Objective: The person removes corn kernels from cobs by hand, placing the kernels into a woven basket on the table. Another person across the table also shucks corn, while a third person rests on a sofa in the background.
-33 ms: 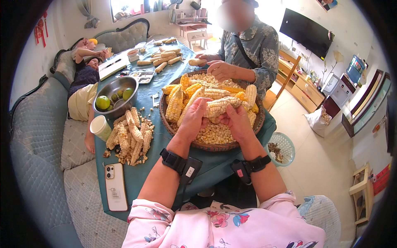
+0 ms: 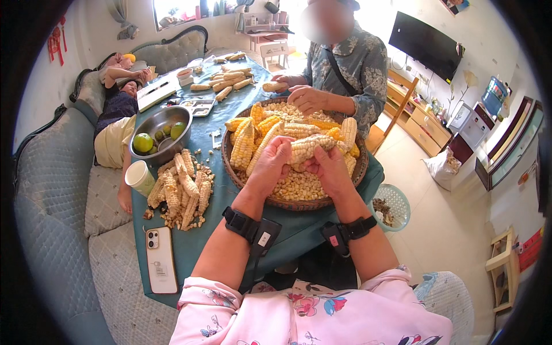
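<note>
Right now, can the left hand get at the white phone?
Probably yes: the left hand grips a corn cob it would have to release, but the phone lies uncovered on the teal tablecloth, left of that forearm.

One wicker basket [image 2: 293, 204], one metal bowl [image 2: 154, 119], one phone [image 2: 161, 261], two wristbands [image 2: 240, 224]

Blue sofa [image 2: 57, 230], pale floor [image 2: 443, 221].
</note>
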Motion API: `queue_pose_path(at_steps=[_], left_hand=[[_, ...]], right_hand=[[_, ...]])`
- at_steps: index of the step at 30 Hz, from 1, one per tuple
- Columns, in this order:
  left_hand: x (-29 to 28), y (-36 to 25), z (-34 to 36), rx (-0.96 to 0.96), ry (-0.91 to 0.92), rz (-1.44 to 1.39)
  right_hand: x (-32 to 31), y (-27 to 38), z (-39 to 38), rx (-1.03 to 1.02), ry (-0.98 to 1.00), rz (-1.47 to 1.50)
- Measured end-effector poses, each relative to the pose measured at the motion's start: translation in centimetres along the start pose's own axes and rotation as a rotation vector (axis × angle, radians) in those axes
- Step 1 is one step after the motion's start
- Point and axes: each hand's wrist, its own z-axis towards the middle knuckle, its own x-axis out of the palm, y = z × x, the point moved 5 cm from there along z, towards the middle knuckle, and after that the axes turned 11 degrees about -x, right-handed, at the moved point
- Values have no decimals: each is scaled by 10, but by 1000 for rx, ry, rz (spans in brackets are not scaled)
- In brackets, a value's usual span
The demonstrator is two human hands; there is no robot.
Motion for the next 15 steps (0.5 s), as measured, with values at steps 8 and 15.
queue_pose_path(at_steps=[8, 15], left_hand=[[1, 2, 0, -29, 149, -109], [-4, -3, 1, 214, -218, 403]], right_hand=[[0, 0, -1, 3, 5, 48], [0, -1, -1, 24, -10, 7]])
